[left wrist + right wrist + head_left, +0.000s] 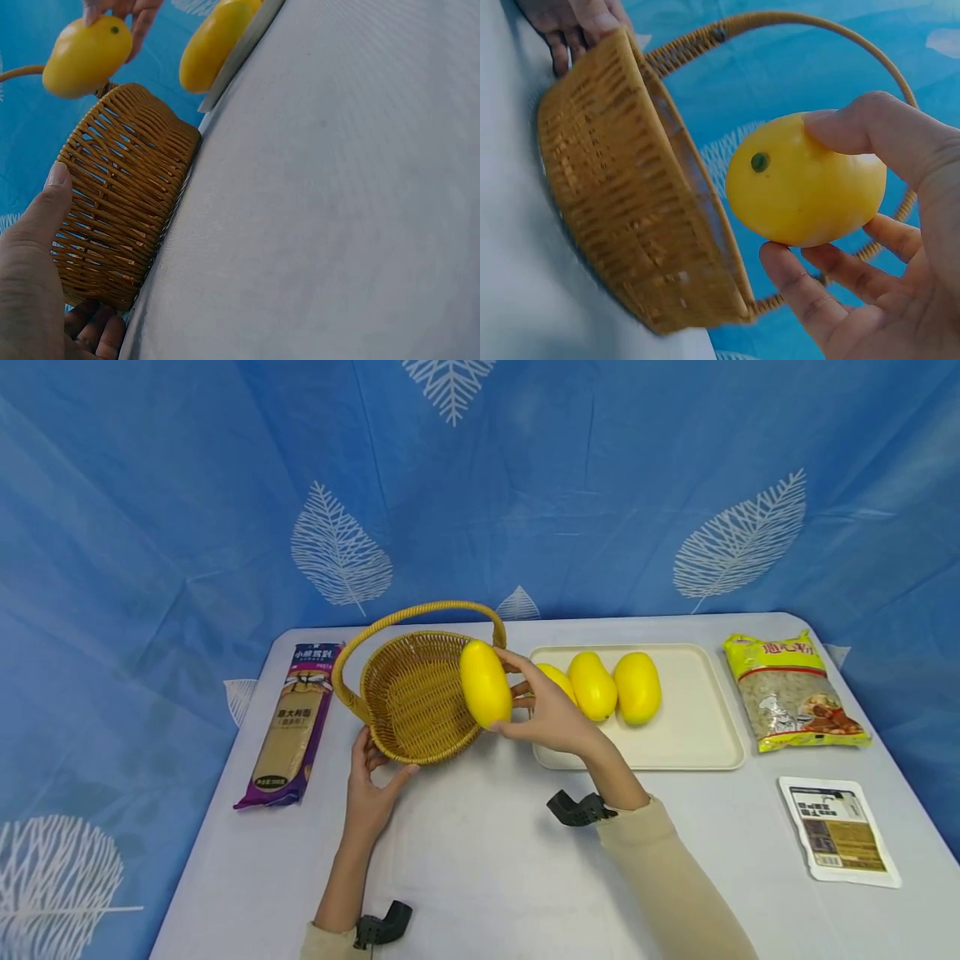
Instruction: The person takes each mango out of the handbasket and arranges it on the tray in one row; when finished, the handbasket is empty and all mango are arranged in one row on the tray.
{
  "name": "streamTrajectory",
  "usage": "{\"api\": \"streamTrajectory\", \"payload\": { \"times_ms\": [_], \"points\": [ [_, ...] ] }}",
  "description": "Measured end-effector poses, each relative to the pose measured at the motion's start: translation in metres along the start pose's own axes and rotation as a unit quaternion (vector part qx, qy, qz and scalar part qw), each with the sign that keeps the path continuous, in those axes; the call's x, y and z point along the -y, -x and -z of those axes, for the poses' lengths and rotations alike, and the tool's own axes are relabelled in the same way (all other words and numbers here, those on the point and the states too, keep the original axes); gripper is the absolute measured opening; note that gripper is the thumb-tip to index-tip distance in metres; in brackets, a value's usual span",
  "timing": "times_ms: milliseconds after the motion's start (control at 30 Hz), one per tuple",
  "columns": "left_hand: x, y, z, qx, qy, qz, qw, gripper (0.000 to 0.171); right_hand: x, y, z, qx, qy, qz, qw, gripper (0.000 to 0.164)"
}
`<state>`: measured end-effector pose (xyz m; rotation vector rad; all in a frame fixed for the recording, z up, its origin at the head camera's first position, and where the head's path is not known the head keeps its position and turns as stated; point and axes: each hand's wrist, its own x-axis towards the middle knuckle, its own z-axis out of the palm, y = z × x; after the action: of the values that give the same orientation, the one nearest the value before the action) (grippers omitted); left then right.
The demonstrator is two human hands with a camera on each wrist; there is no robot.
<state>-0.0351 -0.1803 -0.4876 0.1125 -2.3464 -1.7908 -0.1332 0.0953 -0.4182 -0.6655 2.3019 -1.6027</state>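
Observation:
A yellow mango (pixel 483 685) is held in my right hand (pixel 553 717), between the thumb and the fingers. It hangs over the right rim of a wicker basket (pixel 412 702) with a tall arched handle. The green stem spot of this mango (pixel 806 184) shows in the right wrist view. No fruit shows on the basket floor. My left hand (pixel 367 797) steadies the basket's near left side, thumb (pixel 46 199) on the woven wall and fingers (pixel 97 326) around its lower part. Several more mangoes (pixel 592 685) lie on a cream tray (pixel 697 727), one partly hidden by my right hand.
Left of the basket lies a purple pasta pack (pixel 292 727). At the right are a yellow-edged bag (pixel 795 693) of pasta and a flat white packet (pixel 838 831). A blue leaf-print curtain (pixel 525 527) hangs behind the white-covered table (pixel 487 877).

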Motion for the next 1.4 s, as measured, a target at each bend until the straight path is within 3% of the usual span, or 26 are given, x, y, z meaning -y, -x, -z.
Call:
{"api": "streamTrajectory", "payload": {
  "times_ms": [500,767,1133,1400],
  "points": [
    [0.003,0.003,0.003,0.001,-0.009,0.027,0.9996,0.094,-0.025,0.035,0.05,-0.068,0.028,-0.047,0.996,0.1],
    [0.001,0.002,0.002,0.001,0.007,-0.001,1.0,0.092,-0.036,0.045,0.071,-0.096,0.049,-0.063,0.992,0.099],
    [-0.002,0.0,0.0,0.003,0.002,-0.001,1.0,0.092,-0.046,0.064,0.106,-0.136,0.063,-0.114,0.982,0.1],
    [-0.001,-0.001,0.001,0.002,0.002,0.0,1.0,0.092,-0.051,0.073,0.12,-0.159,0.09,-0.119,0.976,0.102]
  ]
}}
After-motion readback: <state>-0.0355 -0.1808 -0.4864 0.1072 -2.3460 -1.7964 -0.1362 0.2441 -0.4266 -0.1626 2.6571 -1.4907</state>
